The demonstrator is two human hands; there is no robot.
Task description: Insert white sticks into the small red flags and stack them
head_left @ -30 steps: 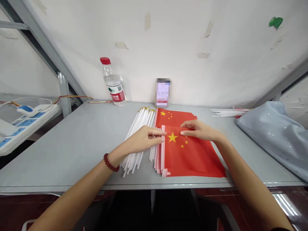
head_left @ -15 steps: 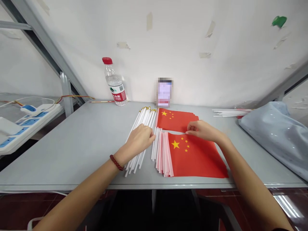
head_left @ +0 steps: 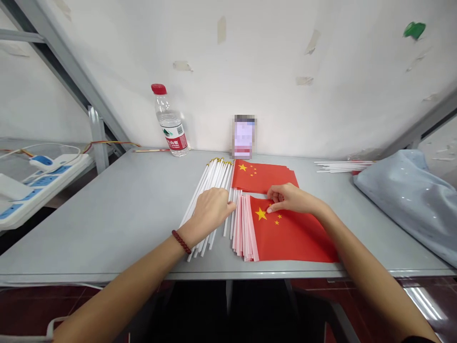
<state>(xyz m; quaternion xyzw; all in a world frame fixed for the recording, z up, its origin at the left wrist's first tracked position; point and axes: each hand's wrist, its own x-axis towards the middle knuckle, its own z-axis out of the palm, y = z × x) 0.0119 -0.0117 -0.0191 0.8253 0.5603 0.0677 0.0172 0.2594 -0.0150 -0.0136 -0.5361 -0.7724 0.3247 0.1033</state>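
Several white sticks with gold tips (head_left: 194, 200) lie in a bundle on the grey table. My left hand (head_left: 213, 208), with a dark red bead bracelet, is over them; its fingers are curled under and what they hold, if anything, is hidden. Beside the sticks, a stack of red flags with yellow stars (head_left: 296, 238) lies near the front edge, its pale pink sleeves fanned to the left. Behind it lie more red flags (head_left: 266, 177). My right hand (head_left: 285, 197) is above the upper edge of the front stack, fingers curled with a gap between thumb and forefinger, nothing visible between them.
A water bottle with a red cap (head_left: 171, 124) and an upright phone (head_left: 243, 138) stand by the wall. At the right are more white sticks (head_left: 339, 166) and a light blue bag (head_left: 407, 195). A power strip (head_left: 46, 183) is at the far left.
My left hand has moved slightly right and down. My right hand has moved left and down, from the rear flags' edge to over the front stack, and its thumb has come away from the fingers.
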